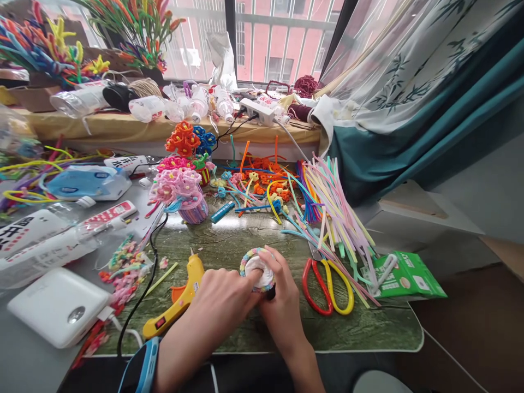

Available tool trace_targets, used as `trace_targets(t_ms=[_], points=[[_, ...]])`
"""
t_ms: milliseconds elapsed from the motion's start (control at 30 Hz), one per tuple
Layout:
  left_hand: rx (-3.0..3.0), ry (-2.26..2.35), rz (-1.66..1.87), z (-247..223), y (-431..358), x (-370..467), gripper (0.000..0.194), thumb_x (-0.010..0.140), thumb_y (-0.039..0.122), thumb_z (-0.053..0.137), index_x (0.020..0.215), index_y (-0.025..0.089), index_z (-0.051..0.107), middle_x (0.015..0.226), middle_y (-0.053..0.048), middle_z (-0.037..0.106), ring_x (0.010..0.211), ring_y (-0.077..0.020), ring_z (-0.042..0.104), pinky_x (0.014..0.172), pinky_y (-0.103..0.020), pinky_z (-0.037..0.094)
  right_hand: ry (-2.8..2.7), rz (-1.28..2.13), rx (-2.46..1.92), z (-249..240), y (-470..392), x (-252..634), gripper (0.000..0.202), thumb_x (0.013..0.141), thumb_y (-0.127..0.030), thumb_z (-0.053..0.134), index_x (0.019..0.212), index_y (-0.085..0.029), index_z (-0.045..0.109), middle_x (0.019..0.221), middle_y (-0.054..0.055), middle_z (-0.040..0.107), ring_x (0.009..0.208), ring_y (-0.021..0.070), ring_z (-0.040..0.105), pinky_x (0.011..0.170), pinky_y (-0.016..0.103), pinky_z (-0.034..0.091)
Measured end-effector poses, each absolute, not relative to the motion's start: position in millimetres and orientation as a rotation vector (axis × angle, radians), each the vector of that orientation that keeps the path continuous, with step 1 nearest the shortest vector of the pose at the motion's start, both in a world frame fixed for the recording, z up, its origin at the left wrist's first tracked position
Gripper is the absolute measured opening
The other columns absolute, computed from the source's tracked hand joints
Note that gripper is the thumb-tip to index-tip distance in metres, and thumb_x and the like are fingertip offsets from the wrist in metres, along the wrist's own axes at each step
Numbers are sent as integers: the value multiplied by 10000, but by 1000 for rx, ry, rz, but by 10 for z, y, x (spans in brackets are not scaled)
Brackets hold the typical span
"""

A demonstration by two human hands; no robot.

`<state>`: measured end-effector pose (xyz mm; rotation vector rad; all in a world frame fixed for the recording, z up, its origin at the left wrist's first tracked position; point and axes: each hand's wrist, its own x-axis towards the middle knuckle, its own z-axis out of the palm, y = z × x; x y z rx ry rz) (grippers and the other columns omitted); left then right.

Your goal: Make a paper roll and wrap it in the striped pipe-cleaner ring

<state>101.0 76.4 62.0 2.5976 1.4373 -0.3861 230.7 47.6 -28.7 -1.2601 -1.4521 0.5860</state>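
Note:
A small round pipe-cleaner pot point(246, 257), with a pastel rim and a white inside, is held above the front of the table. My right hand point(282, 289) wraps around its right side, fingers over the rim. My left hand point(229, 292) is closed, its index finger pressed into the white middle; its thumb is hidden. Beside my left forearm lies a yellow glue gun point(188, 284), nozzle pointing away. Scissors point(327, 289) with one red and one yellow handle rest right of my right hand.
Behind stand pots of pipe-cleaner flowers point(176, 185) and a teal lighter-like tube point(222, 212). Bundled pipe cleaners point(335, 202) and a green packet point(413, 275) lie at right. Plastic bottles point(61, 245), a white power bank point(59, 305) and a black cable point(153, 256) occupy the left.

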Motion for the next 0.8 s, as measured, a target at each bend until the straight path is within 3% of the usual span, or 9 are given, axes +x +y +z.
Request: trace_targets(t_ms=[167,400,567,800], points=[[2640,1427,-284,533,854,1013,385,1003,426,394,1262,206,573,790,-116,740,759,-331,729,655,-396,525,-1466,492,-1360,-274,436,2308,649,796,-37,527,1356,-365,556,1476,23,485,1333,241,502,1103,433,429],[2620,1460,-254,426,892,1073,344,980,373,451,1232,186,591,810,-116,750,765,-361,733,643,-439,552,-1486,400,-1439,-315,427,2311,496,868,-112,580,1312,-332,599,1436,46,531,1306,241,528,1084,417,449],[2632,1459,-293,489,881,1044,401,995,433,419,1263,193,595,824,-129,754,764,-372,734,638,-450,553,-1484,482,-1388,-336,453,2305,511,831,-114,627,1294,-328,600,1436,45,533,1316,238,528,1053,373,473],[2575,1433,-182,811,928,821,416,994,486,428,1380,359,518,836,-46,761,762,-270,736,639,-307,489,-1492,755,-1282,-152,562,2452,544,726,-111,658,1241,-282,613,1341,47,601,1282,261,549,1099,416,428]])
